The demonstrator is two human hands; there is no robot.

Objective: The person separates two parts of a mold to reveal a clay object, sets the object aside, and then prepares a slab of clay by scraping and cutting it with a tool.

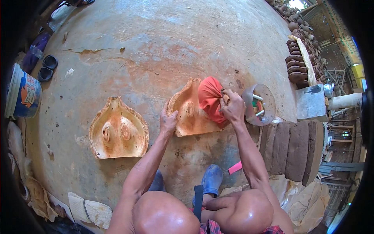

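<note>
Two cream-coloured mould halves with reddish stains lie on the floor, each hollow and narrowing to a neck at its far end. My left hand (169, 120) is closed on the left rim of the right-hand mould half (187, 117). In my right hand (233, 108) is the gathered neck of a red cloth bundle (210, 97), its round end over that mould's right side, which it partly hides. The other mould half (117, 132) rests to the left, apart from my hands. What fills the bundle is hidden.
A round see-through tub (269, 103) with white sticks stands right of my right hand. Thick slabs of dark clay (290, 150) are stacked nearer right. A pink strip (235, 167) lies by my blue shoe (212, 179). At far left stand a bucket (27, 93) and dark sandals (47, 68).
</note>
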